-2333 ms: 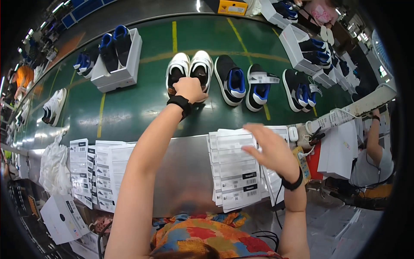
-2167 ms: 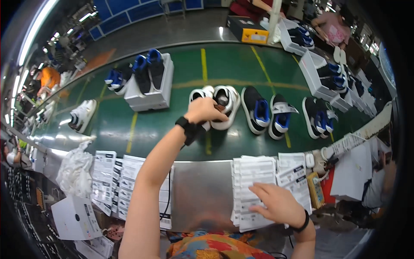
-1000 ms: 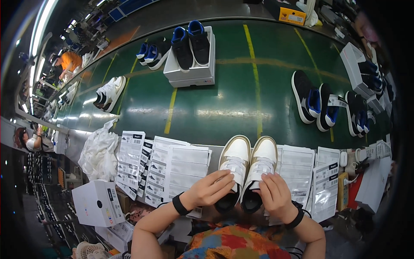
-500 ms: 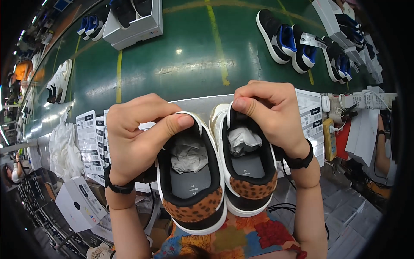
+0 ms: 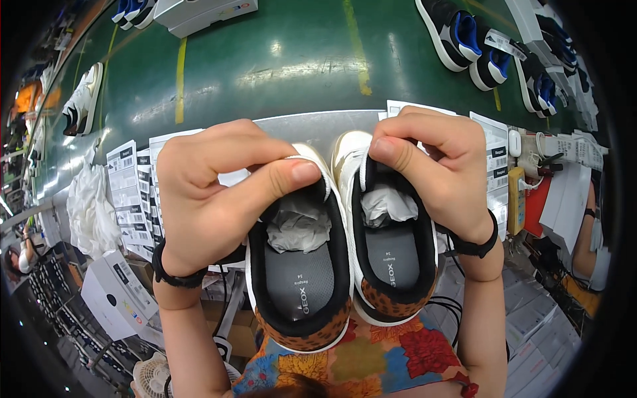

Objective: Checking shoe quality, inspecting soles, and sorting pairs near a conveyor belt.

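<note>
A pair of white-and-black sneakers with spotted brown heel patches is held before me, toes pointing away and openings facing up. My left hand [image 5: 215,189] pinches the tongue of the left sneaker [image 5: 300,272] between thumb and bent fingers. With the same closed grip, my right hand [image 5: 441,176] has the tongue of the right sneaker [image 5: 391,259]. Crumpled white tissue paper [image 5: 298,227] fills the left sneaker's front; another tissue wad [image 5: 390,204] sits in the right one. The shoes touch side by side over a grey metal edge. My fingertips behind the tongues are partly hidden.
Beyond lies a green surface [image 5: 265,73] with yellow lines. Black-and-blue sneakers [image 5: 458,33] stand at far right, a white shoe box [image 5: 206,14] at far left. Label sheets [image 5: 126,192] flank my hands. White tissue [image 5: 93,209] lies left; another person's arm [image 5: 587,232] shows right.
The sneakers have tipped so that more of the insoles and less of the heels shows. Both hands keep their pinch. The far things sit higher in the picture.
</note>
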{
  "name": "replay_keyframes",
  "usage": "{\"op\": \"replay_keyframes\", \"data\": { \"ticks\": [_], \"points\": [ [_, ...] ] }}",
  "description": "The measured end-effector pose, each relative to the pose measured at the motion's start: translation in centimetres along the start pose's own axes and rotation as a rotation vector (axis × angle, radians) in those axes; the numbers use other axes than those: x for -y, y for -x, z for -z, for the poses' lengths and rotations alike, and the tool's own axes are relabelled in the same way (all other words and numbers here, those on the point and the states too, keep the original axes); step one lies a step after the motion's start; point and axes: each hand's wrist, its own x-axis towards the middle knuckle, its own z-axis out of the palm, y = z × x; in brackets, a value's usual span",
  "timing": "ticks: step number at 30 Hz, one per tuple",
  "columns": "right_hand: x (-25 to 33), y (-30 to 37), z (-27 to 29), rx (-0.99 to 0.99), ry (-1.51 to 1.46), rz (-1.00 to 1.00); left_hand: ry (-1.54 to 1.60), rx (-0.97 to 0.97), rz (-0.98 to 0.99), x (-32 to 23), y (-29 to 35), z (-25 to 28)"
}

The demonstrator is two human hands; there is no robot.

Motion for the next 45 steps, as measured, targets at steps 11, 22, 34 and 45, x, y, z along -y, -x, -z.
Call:
{"op": "replay_keyframes", "data": {
  "ticks": [11, 22, 34, 45],
  "points": [
    [1.4, 1.5, 0.3, -0.007, 0.342, 0.491, -0.349, -0.102, -0.539, -1.3, 1.7, 0.2],
    [0.5, -0.2, 2.5, -0.467, -0.183, 1.0, 0.064, -0.44, -0.969, 0.0, -0.1, 3.2],
    [-5.3, 4.8, -5.1, -0.124, -1.773, -0.487, 1.922, -0.033, -0.039, 9.6, 6.8, -7.0],
    [-4.9, 1.2, -1.1, -0.206, -1.342, -0.28, 1.096, -0.29, 0.223, 6.2, 2.1, -2.2]
  ]
}}
